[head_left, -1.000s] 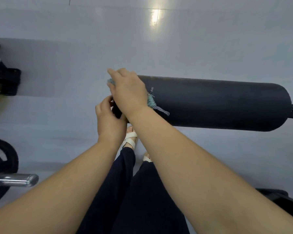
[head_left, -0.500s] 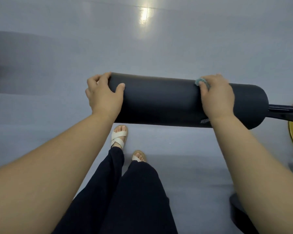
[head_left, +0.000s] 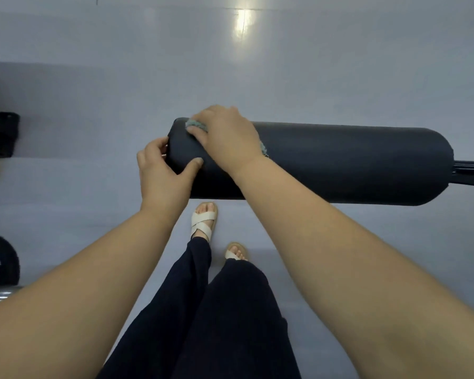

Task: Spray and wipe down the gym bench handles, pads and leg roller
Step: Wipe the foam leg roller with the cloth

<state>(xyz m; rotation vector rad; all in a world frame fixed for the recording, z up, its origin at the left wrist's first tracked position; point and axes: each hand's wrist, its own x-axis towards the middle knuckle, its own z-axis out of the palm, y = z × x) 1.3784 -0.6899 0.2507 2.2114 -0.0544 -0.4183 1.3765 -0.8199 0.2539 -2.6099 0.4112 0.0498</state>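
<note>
Left hand (head_left: 164,170): grips the free end of the leg roller (head_left: 340,162), thumb laid on its near side, fingers curled round the end face. Right hand (head_left: 227,138), just beside the left and higher: presses a teal cloth (head_left: 196,124) onto the roller's top, fingers curled over it, cloth edges peeking out at thumb and wrist. Rightward of both hands: dark padded cylinder, ending at a black bar (head_left: 471,173).

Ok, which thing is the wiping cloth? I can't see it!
Find the long dark leg roller lying across the middle. At its left end, the right hand holds the cloth against it. It is the only fuzzy teal thing, peeking out under that hand.
</note>
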